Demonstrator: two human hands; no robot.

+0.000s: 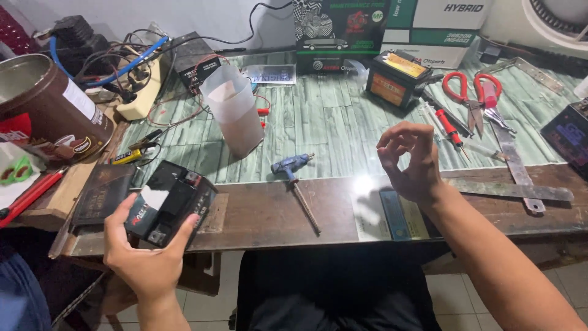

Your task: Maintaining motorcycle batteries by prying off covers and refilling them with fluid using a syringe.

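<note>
At the near left edge of the desk (275, 214), the left hand (144, 257) grips a small black battery (168, 202) from below, thumb on one side and fingers on the other, holding it tilted just above the desk's wooden border. The right hand (411, 160) hovers empty over the middle of the desk, its fingers loosely curled with thumb and forefinger nearly meeting in a ring. Between the two hands lies a blue-handled screwdriver (294, 178), its shaft pointing toward the near edge. Farther back stands a translucent plastic cup (234, 110), and beside it a tangle of wires (131, 67) runs to a power strip. A second black battery (395, 78) with a yellow top sits at the back right, near red-handled scissors (473, 92) and a red screwdriver (450, 127). A brown tin (46, 107) stands at far left.
</note>
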